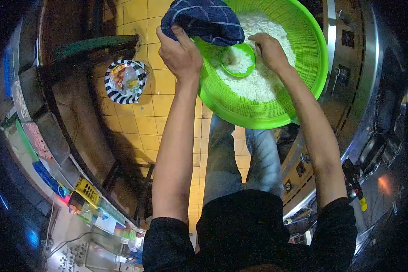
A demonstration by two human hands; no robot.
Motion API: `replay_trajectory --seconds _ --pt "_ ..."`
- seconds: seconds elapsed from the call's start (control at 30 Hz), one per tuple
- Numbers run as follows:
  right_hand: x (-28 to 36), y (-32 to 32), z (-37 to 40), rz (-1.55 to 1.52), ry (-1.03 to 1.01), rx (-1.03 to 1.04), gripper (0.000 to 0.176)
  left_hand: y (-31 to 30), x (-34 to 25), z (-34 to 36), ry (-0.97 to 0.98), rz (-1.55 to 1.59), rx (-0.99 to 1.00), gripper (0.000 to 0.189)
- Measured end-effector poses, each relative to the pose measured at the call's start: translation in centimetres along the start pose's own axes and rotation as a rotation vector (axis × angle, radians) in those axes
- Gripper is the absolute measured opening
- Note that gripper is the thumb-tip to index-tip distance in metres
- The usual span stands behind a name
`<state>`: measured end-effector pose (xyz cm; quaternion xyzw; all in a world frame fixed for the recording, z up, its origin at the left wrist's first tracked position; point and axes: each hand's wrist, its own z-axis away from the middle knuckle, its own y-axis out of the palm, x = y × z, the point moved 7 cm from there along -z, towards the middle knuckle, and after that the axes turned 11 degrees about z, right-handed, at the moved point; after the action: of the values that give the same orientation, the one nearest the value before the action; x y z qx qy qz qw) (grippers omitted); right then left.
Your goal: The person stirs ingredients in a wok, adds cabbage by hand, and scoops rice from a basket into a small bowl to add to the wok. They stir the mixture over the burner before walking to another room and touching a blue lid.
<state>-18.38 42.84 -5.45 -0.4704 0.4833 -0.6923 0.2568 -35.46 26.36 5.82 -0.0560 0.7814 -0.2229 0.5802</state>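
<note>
A large green mesh basket [276, 119] holds a heap of white rice [258, 88]. A small green bowl [238, 60] with rice in it rests on the heap. My left hand [182, 52], at the basket's left rim, grips a dark blue checked cloth [204, 20] that hangs over the upper left of the basket. Over the rice, just right of the small bowl, my right hand [268, 51] has its fingers bent together near the bowl's rim; whatever they may hold is too small to make out.
A striped, lined bin [143, 86] with rubbish stands on the yellow tiled floor at the left. A steel stove front [333, 97] with knobs runs along the right. Shelves with trays, one holding pink pieces [37, 139], line the far left. Dark pans sit at the right.
</note>
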Motion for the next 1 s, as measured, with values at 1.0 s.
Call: replay_trajectory --seconds 1.0 --pt "3.7 -3.0 0.0 -0.085 0.052 -0.048 0.016 -0.7 1.0 -0.2 -0.016 0.064 -0.08 0.045"
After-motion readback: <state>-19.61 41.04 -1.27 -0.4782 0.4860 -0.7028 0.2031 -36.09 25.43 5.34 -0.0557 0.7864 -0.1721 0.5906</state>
